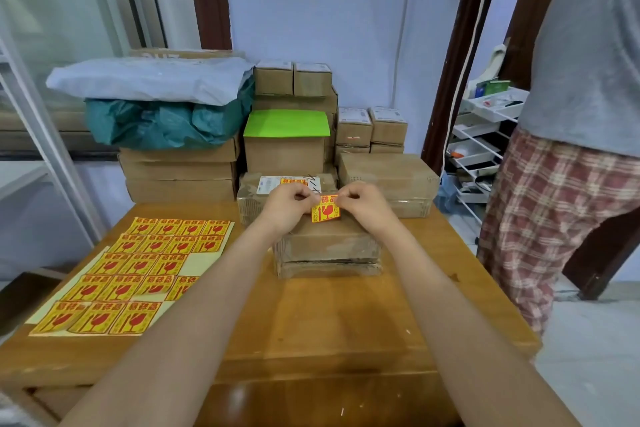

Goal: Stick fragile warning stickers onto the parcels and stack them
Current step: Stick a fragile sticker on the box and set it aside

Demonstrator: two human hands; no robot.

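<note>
Together, left hand (290,202) and right hand (362,199) pinching sticker (326,209) above parcel (329,246).

The left hand (287,206) and right hand (363,206) cover the top edge of the fragile sticker (325,212), so its upper characters are partly lost. The parcel (327,250) top is mostly hidden beneath them. The bystander (568,135) is cut off above the chest. Shipping-label (268,185) print is too small to read.
</note>
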